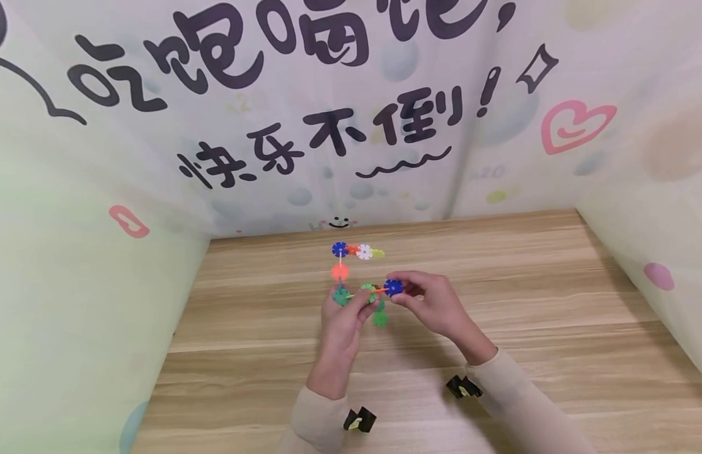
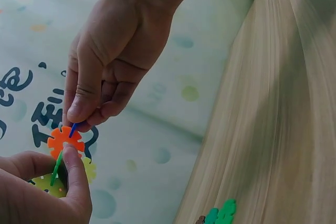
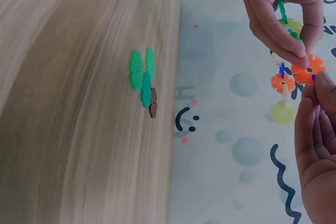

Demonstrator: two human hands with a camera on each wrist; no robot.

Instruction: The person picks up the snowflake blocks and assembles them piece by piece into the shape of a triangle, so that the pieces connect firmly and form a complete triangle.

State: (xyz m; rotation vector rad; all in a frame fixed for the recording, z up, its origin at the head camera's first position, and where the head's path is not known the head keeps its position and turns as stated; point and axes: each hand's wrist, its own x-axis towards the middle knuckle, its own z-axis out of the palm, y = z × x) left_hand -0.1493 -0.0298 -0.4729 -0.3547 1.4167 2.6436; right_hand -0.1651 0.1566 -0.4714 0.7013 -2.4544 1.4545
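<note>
Snowflake-disc chain point(image 1: 339, 272) extends to twelve o'clock of the left hand point(image 1: 341, 321), which pinches a green disc point(image 1: 368, 291); at its three o'clock, the right hand point(image 1: 436, 302) pinches a blue disc point(image 1: 393, 288). Recommended: keep joints square, then press straight. Left-wrist view shows the intervening orange disc point(image 2: 60, 141) face-on; head view, edge only.

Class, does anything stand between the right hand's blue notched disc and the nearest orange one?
Nothing visible does: the right hand pinches the blue notched disc, whose edge meets the orange notched disc.
</note>
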